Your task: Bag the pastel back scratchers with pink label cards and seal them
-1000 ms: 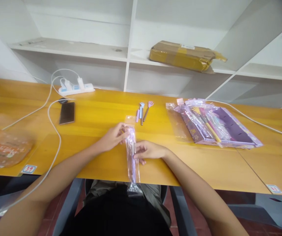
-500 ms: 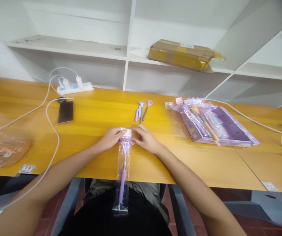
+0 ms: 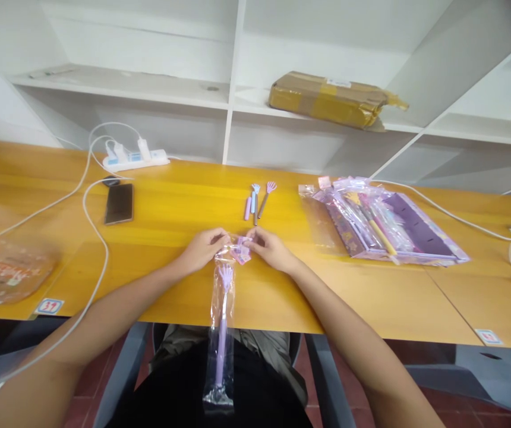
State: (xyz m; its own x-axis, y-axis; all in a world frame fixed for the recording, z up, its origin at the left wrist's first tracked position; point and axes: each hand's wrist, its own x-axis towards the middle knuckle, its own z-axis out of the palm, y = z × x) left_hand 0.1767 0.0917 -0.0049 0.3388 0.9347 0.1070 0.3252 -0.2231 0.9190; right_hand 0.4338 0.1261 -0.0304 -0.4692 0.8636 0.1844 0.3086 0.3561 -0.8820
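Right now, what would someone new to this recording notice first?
Probably the purple hand-shaped scratcher in its clear sleeve, hanging past the table's near edge, with the left hand and right hand at the sleeve's top around a small pink-purple card. Next, the open purple box of wrapped scratchers on the table's right side, and the torn, yellow-taped carton on the shelf above.

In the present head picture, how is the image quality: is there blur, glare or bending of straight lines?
Head view: the light is fairly even; the clear wrapper shows bright glare; the orange package at the left edge looks smeared; the shelves lean outward, suggesting wide-angle distortion; the upper right corner is dark.
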